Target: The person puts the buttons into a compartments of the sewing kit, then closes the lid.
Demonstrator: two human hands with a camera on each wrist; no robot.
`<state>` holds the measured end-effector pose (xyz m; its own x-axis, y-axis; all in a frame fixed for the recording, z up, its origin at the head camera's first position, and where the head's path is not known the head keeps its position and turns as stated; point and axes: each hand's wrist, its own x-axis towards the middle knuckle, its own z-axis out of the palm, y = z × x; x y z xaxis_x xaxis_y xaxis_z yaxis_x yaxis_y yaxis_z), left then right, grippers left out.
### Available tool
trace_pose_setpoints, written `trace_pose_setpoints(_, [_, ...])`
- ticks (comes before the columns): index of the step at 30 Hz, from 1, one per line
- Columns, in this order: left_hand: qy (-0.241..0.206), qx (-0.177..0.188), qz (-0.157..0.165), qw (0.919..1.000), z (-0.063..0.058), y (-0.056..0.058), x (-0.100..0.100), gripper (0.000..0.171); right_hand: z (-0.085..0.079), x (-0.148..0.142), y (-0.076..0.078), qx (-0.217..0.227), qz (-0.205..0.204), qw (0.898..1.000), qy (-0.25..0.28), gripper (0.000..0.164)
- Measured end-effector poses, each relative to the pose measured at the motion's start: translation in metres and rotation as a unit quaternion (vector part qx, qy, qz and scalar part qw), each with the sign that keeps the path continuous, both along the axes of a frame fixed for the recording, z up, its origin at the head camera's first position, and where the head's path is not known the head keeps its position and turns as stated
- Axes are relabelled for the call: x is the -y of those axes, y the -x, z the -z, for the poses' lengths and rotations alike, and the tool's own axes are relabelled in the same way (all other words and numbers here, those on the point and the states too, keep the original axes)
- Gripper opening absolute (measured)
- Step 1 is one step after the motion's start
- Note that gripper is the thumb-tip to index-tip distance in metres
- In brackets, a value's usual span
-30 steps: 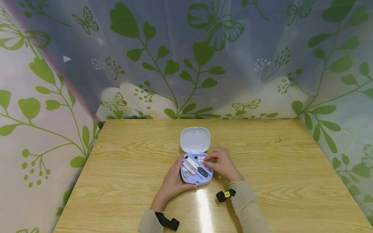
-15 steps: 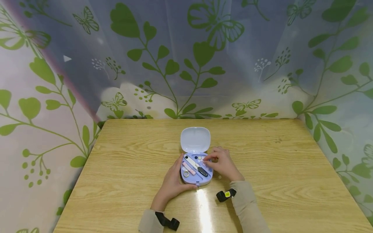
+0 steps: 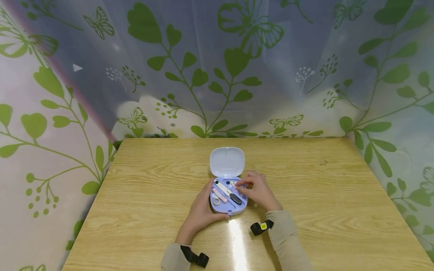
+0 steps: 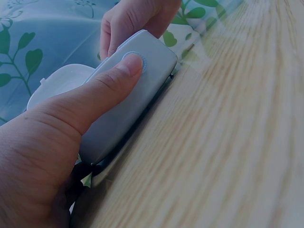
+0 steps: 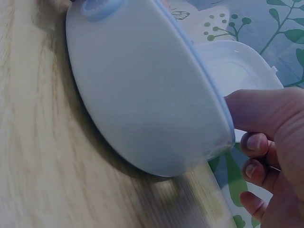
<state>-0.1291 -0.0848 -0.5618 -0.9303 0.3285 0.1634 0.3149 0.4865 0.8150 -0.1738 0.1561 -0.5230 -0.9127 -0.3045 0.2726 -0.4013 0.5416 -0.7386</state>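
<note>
A small lilac sewing box (image 3: 240, 211) stands on the wooden table, its white lid (image 3: 227, 162) tipped back. Along its left side my left hand (image 3: 200, 209) grips it; in the left wrist view the thumb presses the round front catch (image 4: 142, 61). The right hand (image 3: 259, 190) reaches over the right edge, index finger and thumb together at the compartment of black and pale buttons (image 3: 232, 183). I cannot tell whether they pinch a button. A white tool with a black handle (image 3: 235, 199) lies diagonally across the box, beside a patterned pink stick (image 3: 219, 195) and a metal ring (image 3: 214, 202).
The table (image 3: 152, 177) reaches back to a curtain (image 3: 203, 94) printed with leaves and butterflies. Black wrist cameras are strapped over both beige sleeves (image 3: 288, 233). A small pale round spot (image 3: 255, 205) shows on the table right of the box.
The right fingertips have shifted very slightly left over the buttons. The left hand and the box have stayed in place.
</note>
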Motion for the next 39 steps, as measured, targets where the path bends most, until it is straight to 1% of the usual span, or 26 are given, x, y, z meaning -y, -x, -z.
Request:
trace_pose_setpoints(5, [0.004,0.000,-0.004,1.0000,0.001,0.000,0.000,0.132,-0.001,-0.002,0.001,0.008,0.002,1.000,0.002,0.008])
trace_pose_setpoints(12, [0.006,0.000,-0.005,1.0000,0.001,0.001,0.000,0.132,-0.005,-0.007,0.000,0.019,0.001,0.999,0.026,0.006])
trace_pose_setpoints(20, [-0.006,-0.009,-0.001,0.9999,0.002,0.002,0.000,0.132,-0.002,-0.020,-0.002,0.007,0.016,0.999,0.049,0.010])
trace_pose_setpoints(23, [-0.008,-0.011,0.000,0.9999,0.002,0.002,0.000,0.132,-0.001,-0.027,-0.006,0.009,0.025,0.998,0.060,0.010])
trace_pose_setpoints(30, [-0.008,-0.024,0.002,0.9997,0.003,0.001,0.000,0.132,0.010,-0.042,-0.016,0.009,0.035,0.997,0.072,0.009])
trace_pose_setpoints(32, [-0.007,-0.024,0.001,0.9997,0.004,0.001,0.000,0.132,0.010,-0.045,-0.021,0.014,0.034,0.996,0.078,0.009])
trace_pose_setpoints(33, [-0.007,-0.021,0.000,0.9997,0.004,0.001,0.000,0.132,0.007,-0.046,-0.024,0.017,0.030,0.996,0.078,0.008])
trace_pose_setpoints(37, [-0.004,-0.010,0.000,0.9999,0.004,0.002,0.000,0.133,-0.001,-0.048,-0.036,0.048,0.016,0.995,0.084,0.008])
trace_pose_setpoints(39, [-0.004,-0.008,0.000,1.0000,0.003,0.001,0.000,0.132,0.002,-0.051,-0.039,0.064,0.010,0.995,0.082,0.010])
